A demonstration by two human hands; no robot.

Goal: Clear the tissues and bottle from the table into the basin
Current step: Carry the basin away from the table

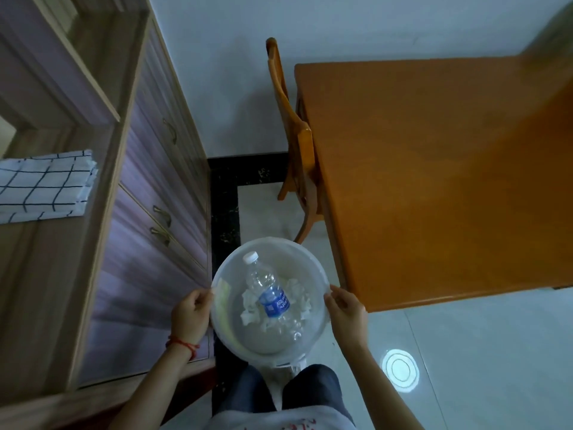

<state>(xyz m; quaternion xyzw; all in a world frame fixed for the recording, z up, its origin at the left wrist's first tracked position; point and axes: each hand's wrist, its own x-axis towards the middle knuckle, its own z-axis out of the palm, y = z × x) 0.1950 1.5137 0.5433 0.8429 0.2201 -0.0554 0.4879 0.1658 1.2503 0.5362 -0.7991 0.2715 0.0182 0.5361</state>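
I hold a round translucent white basin (229, 324) in front of my body, above the floor. My left hand (190, 313) grips its left rim and my right hand (347, 311) grips its right rim. Inside the basin lies a clear plastic bottle (271, 294) with a white cap and a blue label, cap pointing away from me. Crumpled white tissues (249, 310) lie under and around the bottle. The orange wooden table (449, 181) stands to the right of the basin.
A wooden chair (294, 141) is tucked against the table's left side. On the left runs a cabinet (155, 193) with drawers, and a folded checked cloth (43, 184) lies on its top. Pale floor tiles show a round light reflection (400, 370).
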